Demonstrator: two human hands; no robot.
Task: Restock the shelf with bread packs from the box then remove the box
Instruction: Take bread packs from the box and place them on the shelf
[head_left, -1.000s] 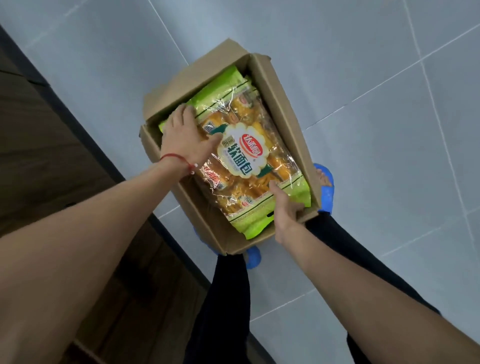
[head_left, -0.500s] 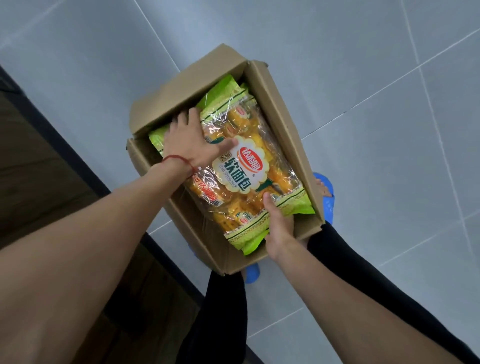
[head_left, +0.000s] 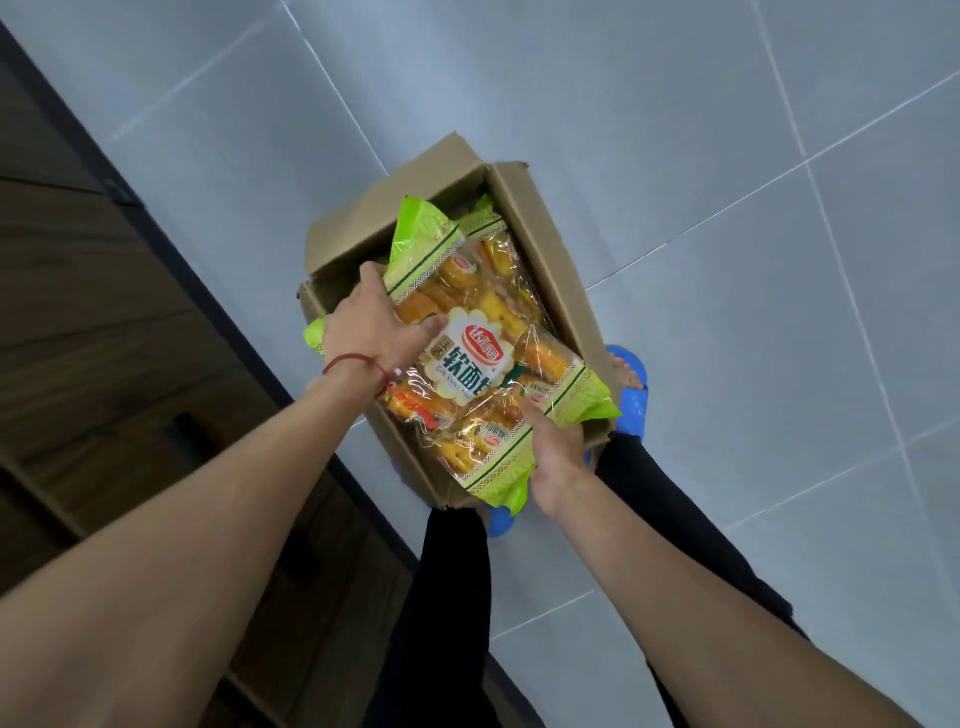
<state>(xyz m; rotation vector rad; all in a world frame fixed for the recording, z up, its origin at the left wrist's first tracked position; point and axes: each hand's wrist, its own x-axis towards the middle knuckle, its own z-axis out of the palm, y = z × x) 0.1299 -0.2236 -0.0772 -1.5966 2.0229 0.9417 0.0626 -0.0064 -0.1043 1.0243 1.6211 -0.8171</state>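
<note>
An open cardboard box (head_left: 550, 270) stands on the grey tiled floor between my feet. A bread pack (head_left: 483, 358) in clear and green wrap, with a white and red label, is raised a little out of the box and tilted. My left hand (head_left: 371, 325) grips its far left side, thumb across the front. My right hand (head_left: 553, 447) holds its near end from below. A second green pack (head_left: 313, 338) shows underneath, inside the box.
A dark wooden shelf unit (head_left: 93, 322) with a black base strip runs along the left. My feet in blue slippers (head_left: 631, 395) flank the box's near end. Grey floor tiles (head_left: 779, 260) spread out to the right.
Both hands have taken hold of the top bread pack and lifted it partly out of the box. Its far end has risen and the pack under it has come into view.
</note>
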